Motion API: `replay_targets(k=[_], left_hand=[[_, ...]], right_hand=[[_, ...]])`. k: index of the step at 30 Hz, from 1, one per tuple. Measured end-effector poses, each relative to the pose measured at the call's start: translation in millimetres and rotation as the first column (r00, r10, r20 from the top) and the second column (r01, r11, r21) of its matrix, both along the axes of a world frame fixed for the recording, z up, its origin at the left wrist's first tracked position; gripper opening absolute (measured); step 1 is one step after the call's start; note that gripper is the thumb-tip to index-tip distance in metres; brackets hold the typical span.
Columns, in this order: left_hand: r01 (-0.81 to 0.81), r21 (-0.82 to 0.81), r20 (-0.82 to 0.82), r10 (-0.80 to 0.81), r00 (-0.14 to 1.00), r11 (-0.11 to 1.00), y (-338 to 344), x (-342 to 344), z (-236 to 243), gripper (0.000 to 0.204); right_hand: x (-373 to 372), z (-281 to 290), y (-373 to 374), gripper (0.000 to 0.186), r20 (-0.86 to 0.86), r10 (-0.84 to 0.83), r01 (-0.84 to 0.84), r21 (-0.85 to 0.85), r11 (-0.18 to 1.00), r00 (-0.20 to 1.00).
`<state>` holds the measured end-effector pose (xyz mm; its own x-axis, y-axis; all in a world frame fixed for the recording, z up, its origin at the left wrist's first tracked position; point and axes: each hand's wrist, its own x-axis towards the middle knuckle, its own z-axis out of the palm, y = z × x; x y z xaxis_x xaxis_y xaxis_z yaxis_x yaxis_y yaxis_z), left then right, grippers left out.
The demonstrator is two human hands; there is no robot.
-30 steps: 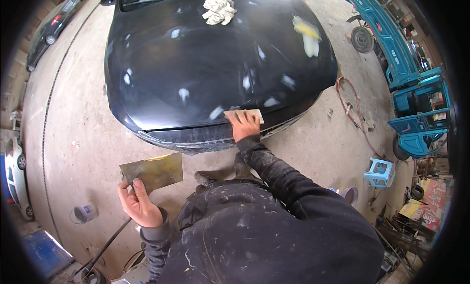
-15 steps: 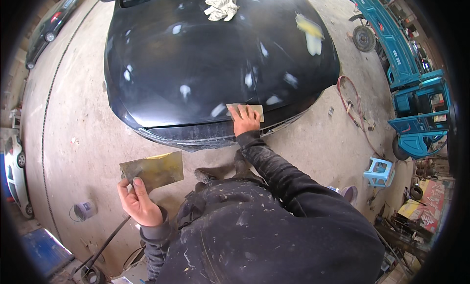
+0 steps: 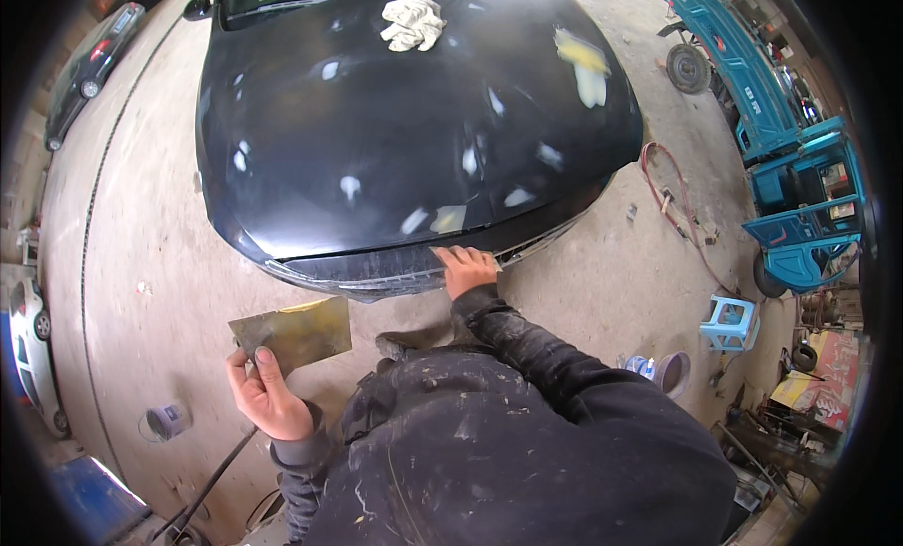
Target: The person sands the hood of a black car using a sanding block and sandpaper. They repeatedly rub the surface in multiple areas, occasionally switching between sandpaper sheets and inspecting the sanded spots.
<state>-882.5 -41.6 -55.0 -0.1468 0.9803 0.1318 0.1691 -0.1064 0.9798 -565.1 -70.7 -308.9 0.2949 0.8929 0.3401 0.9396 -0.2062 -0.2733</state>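
My left hand grips the lower left corner of a flat metal putty board, with a yellow streak of putty on its top edge. My right hand is closed at the front edge of the dark car hood. A pale putty spreader is in that hand, mostly hidden by the fingers. Just beyond the fingers, near the hood's lip, lies a fresh yellowish putty patch. Several whitish patches dot the hood, and a larger yellow and white one sits at its far right.
A crumpled white cloth rests on the hood. To the right are a red hose, a blue plastic stool and a teal truck. A small bucket stands at left, and other cars are parked beyond.
My right hand has drawn back toward me with the spreader, off the hood's lip. A yellowish putty patch now shows where the spreader was. My left hand has barely moved.
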Motion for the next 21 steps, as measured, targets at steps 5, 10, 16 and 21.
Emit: replay_targets(k=[5, 10, 16, 21], left_hand=[[0.002, 0.016, -0.006, -0.002, 1.0, 1.0, 0, -1, -1, 0.026], [0.018, -0.002, 0.018, -0.018, 1.0, 1.0, -2, 1, 1, 0.026], [0.016, 0.006, 0.028, -0.016, 0.999, 1.0, -3, 1, -1, 0.024], [0.016, 0.017, 0.056, -0.017, 0.998, 1.0, -3, -1, -3, 0.024]], right_hand=[[50, 13, 19, 0.044, 0.035, -0.237, 0.233, 0.09, 0.968, 0.971], [83, 6, 51, 0.045, 0.161, -0.308, 0.319, -0.049, 0.946, 0.938], [65, 1, 58, 0.041, 0.199, -0.244, 0.277, -0.16, 0.948, 0.949], [65, 29, 40, 0.039, -0.006, -0.093, 0.092, -0.064, 0.994, 0.996]])
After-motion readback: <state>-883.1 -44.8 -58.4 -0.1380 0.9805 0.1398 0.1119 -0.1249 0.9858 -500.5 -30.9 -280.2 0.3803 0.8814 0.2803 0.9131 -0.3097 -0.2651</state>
